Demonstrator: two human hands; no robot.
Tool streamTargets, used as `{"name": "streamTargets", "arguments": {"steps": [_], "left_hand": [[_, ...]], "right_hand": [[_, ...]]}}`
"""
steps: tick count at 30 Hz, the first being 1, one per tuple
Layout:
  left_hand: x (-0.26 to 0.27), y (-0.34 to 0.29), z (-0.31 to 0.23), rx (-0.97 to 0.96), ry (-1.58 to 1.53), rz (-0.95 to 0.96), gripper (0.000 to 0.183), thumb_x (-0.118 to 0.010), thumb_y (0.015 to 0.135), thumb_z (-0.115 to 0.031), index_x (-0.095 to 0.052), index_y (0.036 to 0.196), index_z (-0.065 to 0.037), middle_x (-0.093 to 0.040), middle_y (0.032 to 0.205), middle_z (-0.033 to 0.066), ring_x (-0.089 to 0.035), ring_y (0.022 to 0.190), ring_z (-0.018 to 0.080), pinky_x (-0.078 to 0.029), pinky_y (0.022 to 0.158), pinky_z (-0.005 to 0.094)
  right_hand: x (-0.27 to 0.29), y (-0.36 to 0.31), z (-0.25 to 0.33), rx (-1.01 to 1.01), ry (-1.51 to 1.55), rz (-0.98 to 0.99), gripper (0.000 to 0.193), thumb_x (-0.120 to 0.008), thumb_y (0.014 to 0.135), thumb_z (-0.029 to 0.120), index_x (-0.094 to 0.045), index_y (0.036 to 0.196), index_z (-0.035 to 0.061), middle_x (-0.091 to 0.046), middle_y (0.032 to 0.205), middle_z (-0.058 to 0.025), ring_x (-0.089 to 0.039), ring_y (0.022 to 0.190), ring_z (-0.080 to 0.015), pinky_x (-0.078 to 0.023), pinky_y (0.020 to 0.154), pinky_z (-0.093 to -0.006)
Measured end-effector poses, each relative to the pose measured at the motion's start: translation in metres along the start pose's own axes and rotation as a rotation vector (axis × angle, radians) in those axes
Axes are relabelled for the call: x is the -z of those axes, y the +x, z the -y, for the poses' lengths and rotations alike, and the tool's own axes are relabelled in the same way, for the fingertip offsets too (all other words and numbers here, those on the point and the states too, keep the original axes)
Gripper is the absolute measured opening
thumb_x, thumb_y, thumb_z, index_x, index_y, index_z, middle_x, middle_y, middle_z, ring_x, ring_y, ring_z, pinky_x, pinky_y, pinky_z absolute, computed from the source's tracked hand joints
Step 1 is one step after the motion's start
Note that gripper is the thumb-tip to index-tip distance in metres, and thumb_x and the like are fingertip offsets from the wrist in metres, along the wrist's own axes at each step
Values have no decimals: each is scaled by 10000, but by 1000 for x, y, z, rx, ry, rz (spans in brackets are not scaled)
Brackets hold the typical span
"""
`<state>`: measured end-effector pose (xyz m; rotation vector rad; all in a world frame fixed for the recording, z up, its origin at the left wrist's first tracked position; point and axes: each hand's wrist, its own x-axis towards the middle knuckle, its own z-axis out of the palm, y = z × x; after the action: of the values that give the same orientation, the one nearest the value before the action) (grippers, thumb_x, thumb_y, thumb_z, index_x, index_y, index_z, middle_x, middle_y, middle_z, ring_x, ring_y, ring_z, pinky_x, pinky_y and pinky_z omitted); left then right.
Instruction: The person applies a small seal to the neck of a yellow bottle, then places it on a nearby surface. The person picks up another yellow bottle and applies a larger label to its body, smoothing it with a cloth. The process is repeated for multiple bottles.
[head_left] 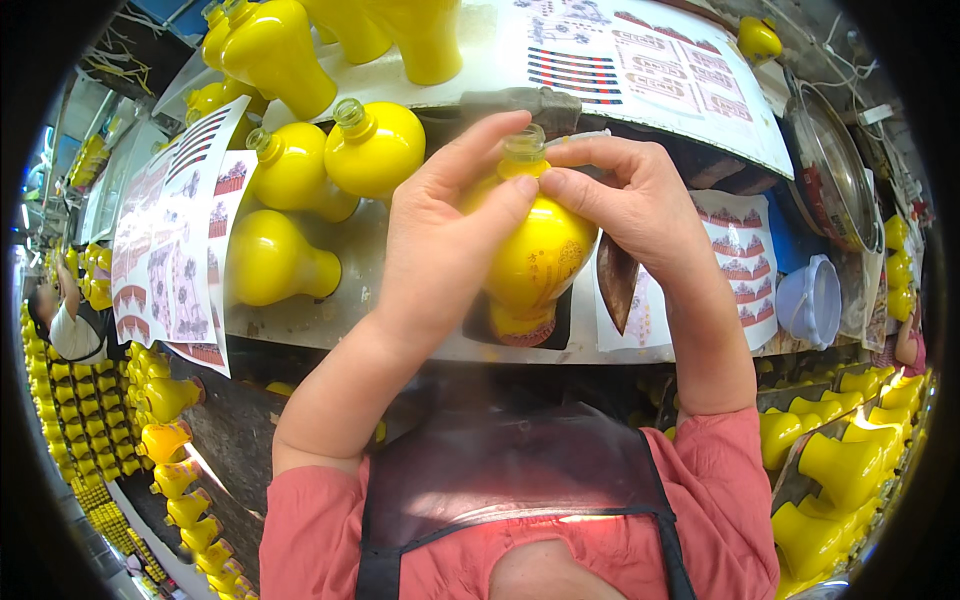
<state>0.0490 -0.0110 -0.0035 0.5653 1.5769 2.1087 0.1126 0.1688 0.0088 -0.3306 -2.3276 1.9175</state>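
The left hand and the right hand both grasp a yellow bottle above the grey table. Around lie more yellow bottles, decal sheets and a clear bowl.

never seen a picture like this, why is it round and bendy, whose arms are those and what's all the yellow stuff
There is no machine here: it is one picture from a wide fisheye camera worn on a person's head, looking down, so straight edges curve near the rim. The two bare arms coming up from the bottom are that person's own. The left hand and the right hand together hold a yellow vase-shaped bottle, fingers pinched at its clear neck. On the worktable lie more yellow bottles on their sides and decal sheets printed with red and dark patterns. A clear plastic jug sits at the right. Rows of yellow bottles line the floor on both sides, and another person works at far left.
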Motion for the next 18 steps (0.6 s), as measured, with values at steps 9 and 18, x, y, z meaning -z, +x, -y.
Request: {"name": "streamTargets", "arguments": {"steps": [9,18], "left_hand": [[1,-3,0,-31,41,31,520,-604,960,18,-557,1476,-33,-666,1283,109,-631,1157,147,-501,1029,302],[1,-7,1,-59,61,65,543,-569,946,14,-547,1486,-26,-643,1311,99,-608,1187,155,-475,1057,317]], "right_hand": [[6,3,7,-3,-3,48,327,-778,924,209,-677,1147,-7,-699,909,-25,-638,788,-53,-519,687,-220],[13,1,13,-96,-81,215,306,-737,916,180,-620,1151,21,-676,998,-26,-619,888,-59,-499,797,-219]]}}
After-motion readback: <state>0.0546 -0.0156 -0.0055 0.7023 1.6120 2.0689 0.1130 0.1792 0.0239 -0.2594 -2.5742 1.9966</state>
